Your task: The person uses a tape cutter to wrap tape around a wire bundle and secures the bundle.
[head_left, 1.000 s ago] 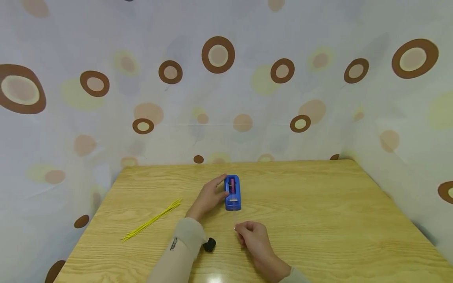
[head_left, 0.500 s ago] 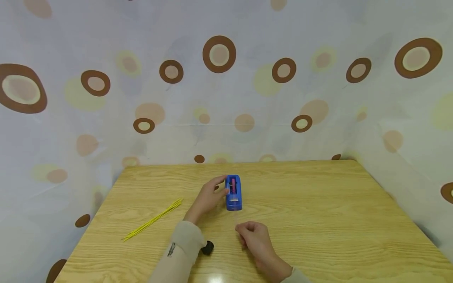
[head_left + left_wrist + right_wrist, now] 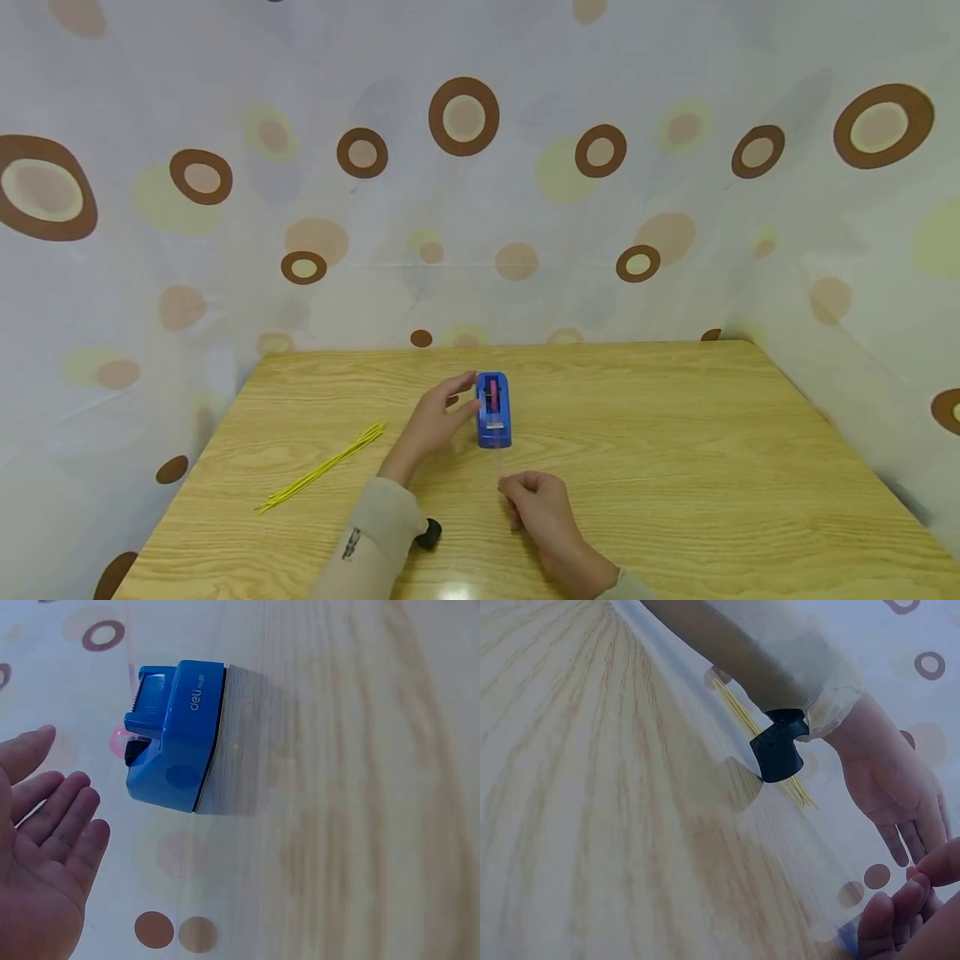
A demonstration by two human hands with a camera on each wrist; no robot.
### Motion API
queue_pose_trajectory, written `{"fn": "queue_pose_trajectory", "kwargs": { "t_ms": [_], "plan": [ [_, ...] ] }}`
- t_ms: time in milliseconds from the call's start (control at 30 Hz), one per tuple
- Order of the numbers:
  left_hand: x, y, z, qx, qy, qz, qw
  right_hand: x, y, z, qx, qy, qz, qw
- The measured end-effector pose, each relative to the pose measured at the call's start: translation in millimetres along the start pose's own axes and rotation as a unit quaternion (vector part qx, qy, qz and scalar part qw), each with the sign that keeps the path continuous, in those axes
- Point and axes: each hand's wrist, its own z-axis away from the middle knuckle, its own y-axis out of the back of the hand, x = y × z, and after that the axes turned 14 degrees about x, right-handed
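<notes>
A blue tape dispenser (image 3: 483, 432) with a pink-cored roll stands on the table, seen from its side in the left wrist view (image 3: 176, 735). A strip of clear tape (image 3: 498, 458) runs from its cutter toward the person. The right hand (image 3: 543, 512) pinches the strip's free end between thumb and forefinger. To the left of the dispenser is the left hand (image 3: 432, 421), its fingers extended and holding nothing. In the left wrist view a gap shows between this hand (image 3: 49, 855) and the dispenser.
A bundle of thin yellow sticks or ties (image 3: 322, 468) lies on the wooden table (image 3: 660, 467) to the left. A black device (image 3: 429, 534) sits at the left wrist. Behind the table hangs a patterned cloth or wall covering (image 3: 517, 200).
The left hand has drawn slightly left, away from the dispenser it was at, with its forearm shifting left too. The right hand stays almost still with the tape.
</notes>
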Motion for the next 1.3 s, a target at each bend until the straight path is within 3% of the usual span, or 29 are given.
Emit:
{"fn": "queue_pose_trajectory", "kwargs": {
  "t_ms": [133,300,500,900,1300],
  "plan": [
    [2.5,3.7,1.7,0.006,-0.005,0.0,1.0,-1.0,0.2,0.1,-0.005,-0.002,-0.003,1.0],
    [7.0,7.9,3.4,0.015,-0.017,0.033,0.9992,-1.6,0.4,0.2,-0.007,0.0,-0.003,1.0],
    [10.9,14.9,7.0,0.018,-0.007,0.069,0.9974,-1.3,0.2,0.8,-0.013,0.001,-0.001,0.9999],
    [10.9,35.8,17.7,0.029,-0.002,0.033,0.999,-0.9,0.1,1.4,-0.009,0.001,-0.002,1.0],
    [8.3,57.6,28.1,0.042,-0.016,0.031,0.9985,2.8,0.4,-0.5,-0.019,-0.005,0.002,0.9998]
  ]
}}
